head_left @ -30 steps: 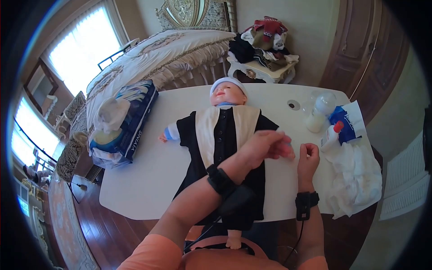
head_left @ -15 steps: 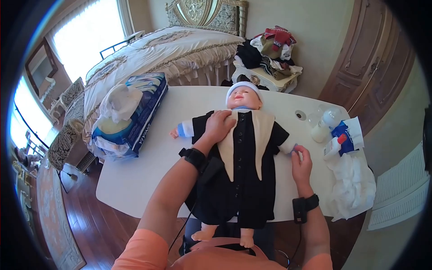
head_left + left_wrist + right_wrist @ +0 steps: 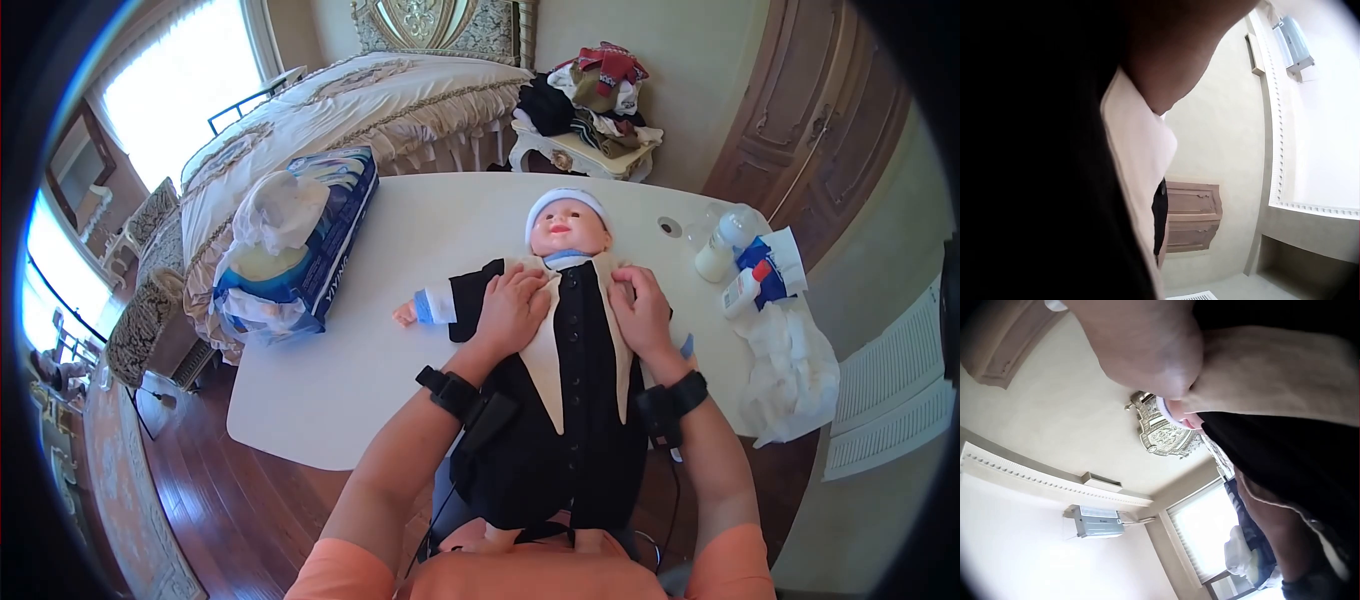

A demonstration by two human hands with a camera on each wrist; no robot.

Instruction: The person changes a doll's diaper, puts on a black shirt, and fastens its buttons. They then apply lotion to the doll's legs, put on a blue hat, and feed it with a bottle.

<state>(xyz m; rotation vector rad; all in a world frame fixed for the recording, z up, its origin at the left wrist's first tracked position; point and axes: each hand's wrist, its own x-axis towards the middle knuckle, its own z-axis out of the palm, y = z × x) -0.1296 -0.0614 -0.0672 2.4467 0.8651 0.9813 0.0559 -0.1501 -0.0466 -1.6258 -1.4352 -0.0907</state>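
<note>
Doll axis, head view: The doll (image 3: 573,395) lies on its back on the white table (image 3: 320,405), long axis from 12 to 6 o'clock, head at 12, feet at 6 beyond the near edge.
Containers, head view: At the doll's 2 o'clock, a clear bottle (image 3: 714,258) contains milky-white liquid; the content of the red-capped bottle (image 3: 741,292) cannot be seen. At 10 o'clock, the blue pack (image 3: 334,262) has bundled white material (image 3: 280,208) on top.
Doll look, head view: White cap (image 3: 568,204), black garment (image 3: 540,482), cream panels (image 3: 547,380).
Left hand (image 3: 512,308), head view: Lies on the chest's 9 o'clock side, fingers extended, released.
Right hand (image 3: 641,308), head view: On the 3 o'clock side, fingers bent; whether it pinches cloth, one cannot tell.
Left wrist view: Cream cloth at the hand's 7 o'clock.
Right wrist view: Cap edge at the hand's 5 o'clock.
</note>
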